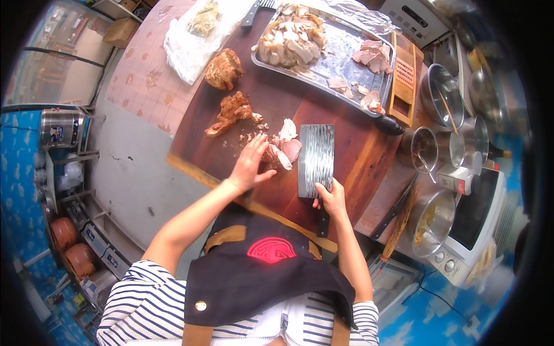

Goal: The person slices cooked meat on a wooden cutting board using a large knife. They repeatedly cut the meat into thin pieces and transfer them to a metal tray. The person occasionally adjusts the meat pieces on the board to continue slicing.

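My right hand [332, 198] grips a cleaver [317, 160] near the joint of its black handle and patterned blade, its wide face turned up over the wooden cutting board [355, 149]. Just left of the blade lie slices of pale pink meat [291, 147]. My left hand [251, 162], fingers spread a little, touches the left side of these slices. Small crumbs of meat lie beyond its fingertips. Two browned pieces of cooked meat, one ragged [231, 113] and one rounder [224, 69], rest farther up the board. Whether my left fingers pinch any meat is hidden.
A metal tray [331, 69] with sliced pale food and meat slices stands at the board's far side. Right of it are a wooden grater [404, 82] and metal bowls [442, 97]. A black-handled knife [251, 16] and white plastic bag [186, 52] lie at the back.
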The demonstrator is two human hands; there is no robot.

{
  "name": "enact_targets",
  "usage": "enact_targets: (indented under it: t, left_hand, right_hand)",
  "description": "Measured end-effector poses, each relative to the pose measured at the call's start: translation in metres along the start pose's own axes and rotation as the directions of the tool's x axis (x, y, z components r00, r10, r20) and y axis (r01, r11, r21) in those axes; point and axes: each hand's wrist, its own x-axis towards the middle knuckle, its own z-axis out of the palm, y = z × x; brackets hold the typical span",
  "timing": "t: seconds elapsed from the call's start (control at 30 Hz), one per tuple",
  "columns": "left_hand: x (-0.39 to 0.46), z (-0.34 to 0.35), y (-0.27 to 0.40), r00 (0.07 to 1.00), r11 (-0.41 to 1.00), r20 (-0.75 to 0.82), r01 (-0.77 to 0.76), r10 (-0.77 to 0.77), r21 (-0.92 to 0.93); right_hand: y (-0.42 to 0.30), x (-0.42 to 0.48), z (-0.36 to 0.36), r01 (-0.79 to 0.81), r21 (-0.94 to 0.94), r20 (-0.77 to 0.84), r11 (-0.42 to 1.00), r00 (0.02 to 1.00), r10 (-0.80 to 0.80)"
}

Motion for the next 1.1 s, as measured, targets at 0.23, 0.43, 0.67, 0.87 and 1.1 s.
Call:
enact_targets:
  t: [0.23,0.43,0.67,0.87,1.1]
  left_hand:
    - [0.024,0.032,0.016,0.972,0.983,-0.158,0.162,-0.174,-0.089]
    - [0.043,0.045,0.021,0.948,0.982,-0.254,0.189,-0.191,-0.033]
    - [0.094,0.037,0.063,0.983,0.996,-0.174,0.041,-0.054,-0.074]
    - [0.221,0.045,0.094,0.968,0.962,-0.108,-0.241,0.227,-0.132]
    - [0.332,0.101,0.073,0.958,0.939,-0.172,-0.265,0.23,-0.218]
  right_hand:
    - [-0.01,0.019,0.03,-0.001,-0.089,0.111,0.996,0.994,0.011]
    - [-0.004,0.025,0.049,0.009,-0.021,0.113,1.0,0.994,-0.007]
    - [-0.032,0.007,0.031,0.025,0.163,0.068,0.986,0.997,-0.037]
    - [-0.11,0.024,-0.016,0.223,0.216,-0.188,0.951,0.965,-0.183]
    - [-0.168,0.067,-0.062,0.291,0.179,-0.358,0.94,0.909,-0.214]
